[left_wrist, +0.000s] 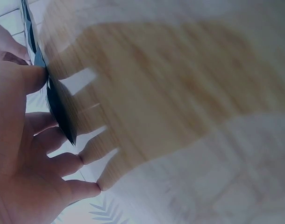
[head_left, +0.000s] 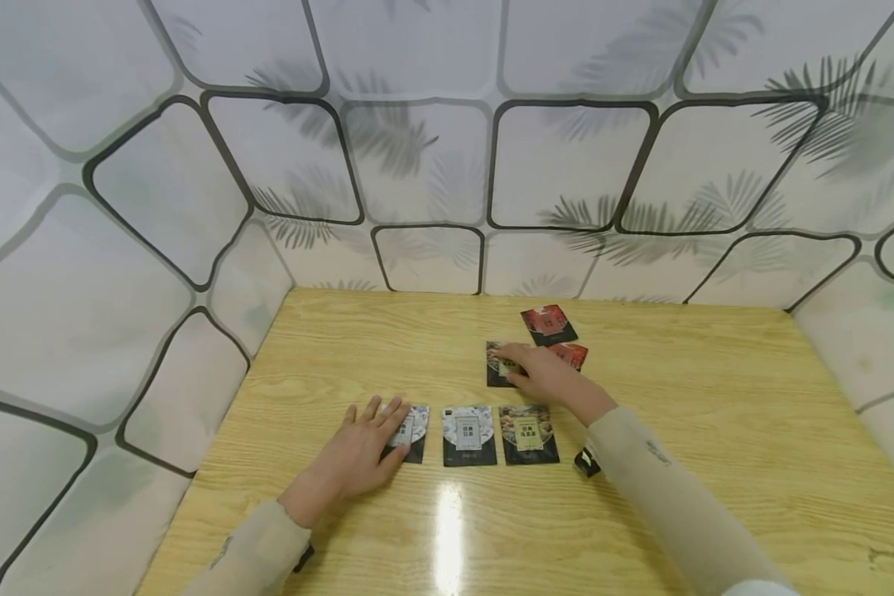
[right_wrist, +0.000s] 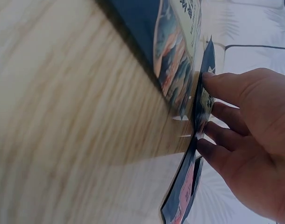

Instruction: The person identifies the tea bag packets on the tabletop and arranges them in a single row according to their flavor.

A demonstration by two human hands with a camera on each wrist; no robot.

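Observation:
Flat tea sachets with black lower parts lie on the wooden table. My left hand (head_left: 359,451), fingers spread, rests on the leftmost white-and-blue sachet (head_left: 417,434) and covers its left part. My right hand (head_left: 547,372) reaches over a brown-patterned sachet (head_left: 496,374) in the back. In the right wrist view, the thumb and gently bent fingertips touch the face of that sachet (right_wrist: 206,95), which lies low along the table. Just behind and beside this hand are two red sachets, one red sachet (head_left: 551,323) fully visible and another red sachet (head_left: 570,354) partly hidden by the hand.
Between my hands, a white-and-blue sachet (head_left: 468,436) and a brown-patterned sachet (head_left: 529,434) line up in the front row. The wooden table (head_left: 358,331) ends against a wall (head_left: 425,157) covered in patterned cloth, which also closes both sides.

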